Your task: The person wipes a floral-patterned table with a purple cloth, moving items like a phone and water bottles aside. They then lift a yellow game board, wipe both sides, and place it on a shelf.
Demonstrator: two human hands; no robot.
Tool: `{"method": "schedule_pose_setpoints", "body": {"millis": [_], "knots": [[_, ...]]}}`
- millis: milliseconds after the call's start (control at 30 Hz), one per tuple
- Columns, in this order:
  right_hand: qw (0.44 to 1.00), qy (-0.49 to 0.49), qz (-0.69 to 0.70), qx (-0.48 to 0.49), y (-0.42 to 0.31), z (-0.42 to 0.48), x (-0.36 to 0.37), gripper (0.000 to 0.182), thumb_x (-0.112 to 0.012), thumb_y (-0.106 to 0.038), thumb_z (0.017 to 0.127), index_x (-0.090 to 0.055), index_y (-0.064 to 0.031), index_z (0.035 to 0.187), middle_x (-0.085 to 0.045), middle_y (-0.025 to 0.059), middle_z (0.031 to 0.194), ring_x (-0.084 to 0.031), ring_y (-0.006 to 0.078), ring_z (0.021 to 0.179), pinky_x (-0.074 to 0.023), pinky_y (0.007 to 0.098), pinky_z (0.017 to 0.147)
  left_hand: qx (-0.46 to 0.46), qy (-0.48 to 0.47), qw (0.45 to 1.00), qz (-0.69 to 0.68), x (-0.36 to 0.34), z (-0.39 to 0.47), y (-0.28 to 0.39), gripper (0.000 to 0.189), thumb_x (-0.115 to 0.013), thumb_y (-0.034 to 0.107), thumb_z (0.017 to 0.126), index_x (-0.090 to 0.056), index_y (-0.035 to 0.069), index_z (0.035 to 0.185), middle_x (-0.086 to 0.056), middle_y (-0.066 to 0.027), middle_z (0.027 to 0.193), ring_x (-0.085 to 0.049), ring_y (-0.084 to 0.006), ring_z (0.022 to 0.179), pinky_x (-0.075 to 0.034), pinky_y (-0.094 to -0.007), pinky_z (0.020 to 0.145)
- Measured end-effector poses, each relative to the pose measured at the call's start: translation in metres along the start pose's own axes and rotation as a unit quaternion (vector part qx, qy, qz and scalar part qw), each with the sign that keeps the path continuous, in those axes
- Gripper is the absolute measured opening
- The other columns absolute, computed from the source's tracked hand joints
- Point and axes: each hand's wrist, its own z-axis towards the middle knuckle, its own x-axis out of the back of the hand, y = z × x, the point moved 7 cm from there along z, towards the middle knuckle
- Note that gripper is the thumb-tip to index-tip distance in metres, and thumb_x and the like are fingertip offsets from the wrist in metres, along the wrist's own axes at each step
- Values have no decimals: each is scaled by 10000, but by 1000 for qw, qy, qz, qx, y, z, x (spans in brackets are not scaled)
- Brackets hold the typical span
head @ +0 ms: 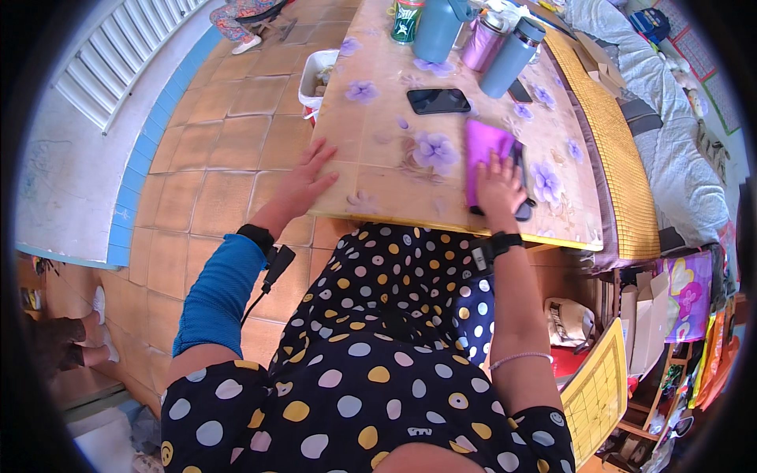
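Note:
My right hand (500,186) lies with spread fingers on a purple flat item (486,139) near the table's front edge. Under it and to its right show parts of dark items, one like a phone (524,211). At the table's left corner rests my left hand (310,177), fingers apart and holding nothing. Farther back on the flowered tabletop (378,171) lie a black smartphone (438,101) and a second dark phone (520,91), the latter beside a blue-grey bottle (512,58).
A green can (406,22), a large blue bottle (436,29) and a pink tumbler (484,42) stand at the back. A white bin (311,80) is left of the table. Other people's legs show at upper left (227,26) and lower left (89,340).

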Motion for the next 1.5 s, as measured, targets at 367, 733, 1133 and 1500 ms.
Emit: {"method": "schedule_pose_setpoints", "body": {"millis": [367,733,1133,1500], "knots": [[876,47,185,443,-147,-125,23,508,-435,-451,1083,-494,-274,1555,-431,99,1634,-358,312,1518,-235,607,1201,5,-4,992,128,6,5,1,478,-523,282,1060,-519,73,1491,-378,-179,1643,-373,-391,1496,-333,-454,1218],[979,156,52,117,113,-47,-13,526,-457,-439,1075,-506,-182,1531,-465,77,1612,-342,313,1532,-192,484,1273,-160,-82,943,281,-41,-1,139,693,-580,611,964,-496,253,1551,-335,-139,1670,-226,-519,1527,-149,-675,1225],[970,208,56,115,106,-55,-3,501,-493,-428,1058,-532,-196,1500,-471,50,1603,-373,297,1506,-234,480,1256,-6,-124,921,370,-21,150,15,837,-446,797,940,-300,369,1645,-172,-118,1747,-138,-640,1509,-145,-793,1159],[979,166,54,109,109,-50,-8,525,-446,-430,1066,-501,-190,1530,-479,78,1599,-387,305,1500,-224,486,1257,39,-55,958,280,-13,191,11,712,-546,626,931,-469,287,1553,-340,-148,1662,-237,-622,1474,-161,-800,1152]]}}
